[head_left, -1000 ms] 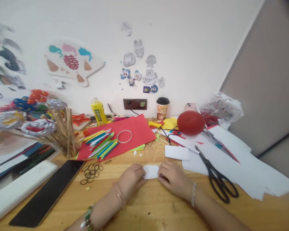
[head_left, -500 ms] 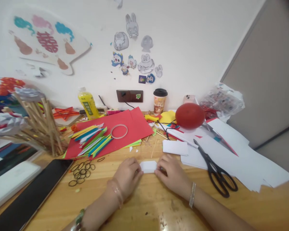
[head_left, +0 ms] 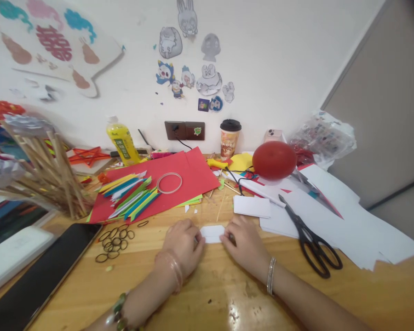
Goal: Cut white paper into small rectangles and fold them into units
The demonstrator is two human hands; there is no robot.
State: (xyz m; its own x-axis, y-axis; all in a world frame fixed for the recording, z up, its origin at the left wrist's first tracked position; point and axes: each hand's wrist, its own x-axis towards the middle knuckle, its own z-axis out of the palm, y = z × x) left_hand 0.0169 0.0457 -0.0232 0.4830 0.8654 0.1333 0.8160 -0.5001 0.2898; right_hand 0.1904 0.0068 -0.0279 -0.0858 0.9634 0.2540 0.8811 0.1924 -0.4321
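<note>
The left hand (head_left: 184,243) and right hand (head_left: 243,241) are pinching opposite ends of a small folded white paper strip (head_left: 212,233). Light-brown wooden tabletop (head_left: 207,280) is extending nearward from the strip; flat white rectangular paper (head_left: 251,207) is lying beyond its right end.

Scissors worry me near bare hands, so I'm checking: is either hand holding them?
No, the left hand and right hand both hold the small white paper, while the scissors lie apart, beyond the right hand.
</note>
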